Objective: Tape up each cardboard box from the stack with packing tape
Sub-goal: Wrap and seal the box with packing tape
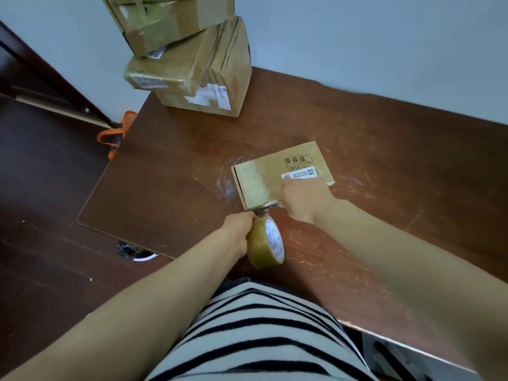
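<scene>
The left hand (238, 232) grips the packing tape roll (264, 244), fingers curled round its rim, and holds it on edge just off the near corner of a flat cardboard box (259, 176). A strip runs from the roll up onto the box's left end, where a glossy band of tape already lies. The right hand (302, 200) rests on the box's near edge beside the strip; it is blurred, so its grip cannot be told.

The box lies flat mid-table (170, 174), well apart from the stack of boxes (198, 78) at the far left corner, whose upper boxes sit askew and overhang the bottom one. Scratched bare tabletop lies between them and to the right. An orange strap (111, 134) hangs by the table's left edge.

The box bears printed phone outlines and a white-and-blue sticker (301, 173); its writing, and the blue print on the roll's core, is too small to read.
</scene>
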The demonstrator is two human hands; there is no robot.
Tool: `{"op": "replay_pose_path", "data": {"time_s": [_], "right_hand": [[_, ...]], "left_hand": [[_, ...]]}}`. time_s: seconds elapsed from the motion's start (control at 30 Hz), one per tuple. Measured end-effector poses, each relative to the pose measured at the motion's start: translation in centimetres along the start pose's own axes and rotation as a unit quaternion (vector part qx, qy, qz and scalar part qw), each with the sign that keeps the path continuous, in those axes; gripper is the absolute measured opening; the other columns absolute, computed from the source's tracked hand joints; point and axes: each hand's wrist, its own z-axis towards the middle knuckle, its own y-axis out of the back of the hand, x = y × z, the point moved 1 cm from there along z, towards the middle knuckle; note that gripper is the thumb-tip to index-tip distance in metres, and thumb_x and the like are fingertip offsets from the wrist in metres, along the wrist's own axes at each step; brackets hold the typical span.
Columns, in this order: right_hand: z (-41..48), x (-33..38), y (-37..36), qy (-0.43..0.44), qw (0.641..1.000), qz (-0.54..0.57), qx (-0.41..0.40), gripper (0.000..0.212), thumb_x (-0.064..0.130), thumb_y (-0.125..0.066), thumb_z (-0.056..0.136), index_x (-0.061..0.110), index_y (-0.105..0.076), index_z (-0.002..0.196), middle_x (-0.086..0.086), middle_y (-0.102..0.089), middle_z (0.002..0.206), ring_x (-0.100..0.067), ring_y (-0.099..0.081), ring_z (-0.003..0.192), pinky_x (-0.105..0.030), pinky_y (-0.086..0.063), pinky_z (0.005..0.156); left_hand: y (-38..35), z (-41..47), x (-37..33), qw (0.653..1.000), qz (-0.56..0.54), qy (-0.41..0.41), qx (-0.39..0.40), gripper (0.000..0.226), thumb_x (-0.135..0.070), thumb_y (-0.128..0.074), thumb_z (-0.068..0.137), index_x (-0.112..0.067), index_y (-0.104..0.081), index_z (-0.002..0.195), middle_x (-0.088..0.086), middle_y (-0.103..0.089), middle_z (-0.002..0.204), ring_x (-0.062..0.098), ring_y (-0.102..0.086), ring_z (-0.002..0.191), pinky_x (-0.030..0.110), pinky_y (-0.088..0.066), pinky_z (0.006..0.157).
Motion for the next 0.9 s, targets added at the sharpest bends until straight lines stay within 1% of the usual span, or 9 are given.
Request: {"op": "replay_pose_path", "data": {"time_s": [0.13,0.23,0.27,0.33,0.43,0.53,0.63,0.83,0.9], "right_hand": [[-2.7,-5.4,-2.4,-0.063,0.983,0.164,0.046,0.017,0.024,-0.048,0.093,0.022,-0.065,0.093,0.004,-0.06,0.093,-0.024,-0.059,0.095,-0.033,-0.047,0.069],[-5.2,-7.8,-4.1,-0.114,0.973,0.168,0.105,0.017,0.037,-0.056,0.093,0.033,-0.062,0.107,0.01,-0.063,0.103,-0.017,-0.055,0.101,-0.028,-0.042,0.074],[-5.5,-8.1,-4.4,-0.111,0.981,0.133,0.082,0.02,0.044,-0.056,0.091,0.033,-0.063,0.107,0.009,-0.062,0.104,-0.017,-0.053,0.103,-0.029,-0.041,0.076],[-5.0,-7.6,-4.5,-0.082,0.989,0.115,-0.043,0.022,0.041,-0.055,0.092,0.025,-0.068,0.099,0.005,-0.063,0.103,-0.02,-0.053,0.105,-0.03,-0.042,0.08],[-2.6,-4.2,-2.8,0.01,0.959,0.239,-0.154,0.023,0.021,-0.053,0.097,0.013,-0.07,0.11,-0.004,-0.065,0.113,-0.027,-0.054,0.115,-0.031,-0.042,0.088],[1.2,-0.5,-1.9,0.137,0.953,0.25,-0.105,0.041,0.02,-0.041,0.102,0.011,-0.043,0.142,-0.008,-0.038,0.15,-0.024,-0.028,0.142,-0.029,-0.017,0.113],[4.1,1.0,-2.6,0.167,0.97,0.179,-0.01,0.051,0.029,-0.025,0.105,0.015,-0.011,0.152,0.0,-0.003,0.161,-0.014,0.002,0.148,-0.024,0.007,0.115],[5.2,0.5,-4.2,0.193,0.973,0.129,0.02,0.052,0.031,-0.019,0.105,0.019,0.001,0.152,0.003,0.008,0.16,-0.012,0.011,0.146,-0.023,0.013,0.113],[5.2,0.5,-4.4,0.197,0.973,0.12,0.022,0.053,0.031,-0.019,0.105,0.019,0.002,0.152,0.003,0.009,0.16,-0.012,0.012,0.146,-0.024,0.014,0.113]], "left_hand": [[-0.1,0.4,0.0,1.0,0.013,0.001,0.003,0.017,-0.008,-0.052,0.093,-0.003,-0.062,0.107,0.011,-0.063,0.081,0.023,-0.059,0.061,0.031,-0.048,0.05],[-0.2,0.6,0.0,1.0,0.011,0.003,0.006,0.022,-0.008,-0.053,0.093,-0.002,-0.063,0.111,0.01,-0.062,0.079,0.023,-0.059,0.061,0.032,-0.047,0.051],[-0.2,0.6,0.0,1.0,0.01,0.004,0.005,0.024,-0.008,-0.053,0.093,-0.001,-0.063,0.113,0.011,-0.063,0.08,0.023,-0.059,0.062,0.032,-0.048,0.051],[-0.2,0.6,0.0,1.0,0.012,0.004,0.001,0.025,-0.009,-0.054,0.092,-0.001,-0.062,0.115,0.011,-0.064,0.082,0.024,-0.06,0.062,0.033,-0.048,0.052],[-0.3,0.7,0.0,1.0,0.016,0.004,-0.007,0.027,-0.011,-0.056,0.092,-0.001,-0.062,0.116,0.014,-0.066,0.091,0.024,-0.061,0.065,0.033,-0.05,0.054],[-0.3,0.6,0.1,1.0,0.01,0.004,-0.002,0.022,-0.011,-0.059,0.092,-0.001,-0.063,0.11,0.012,-0.064,0.082,0.024,-0.06,0.063,0.033,-0.049,0.053],[-0.3,0.7,0.3,1.0,0.003,0.006,0.0,0.024,-0.012,-0.06,0.092,-0.001,-0.063,0.112,0.011,-0.063,0.08,0.023,-0.06,0.064,0.032,-0.049,0.052],[-0.3,0.6,0.8,1.0,-0.008,0.007,-0.01,0.028,-0.008,-0.06,0.092,0.004,-0.06,0.117,0.012,-0.061,0.078,0.021,-0.058,0.059,0.023,-0.048,0.035],[-0.3,0.5,1.3,1.0,0.005,0.005,-0.009,0.028,-0.008,-0.061,0.09,0.005,-0.059,0.115,0.012,-0.061,0.079,0.021,-0.058,0.059,0.024,-0.048,0.038]]}}
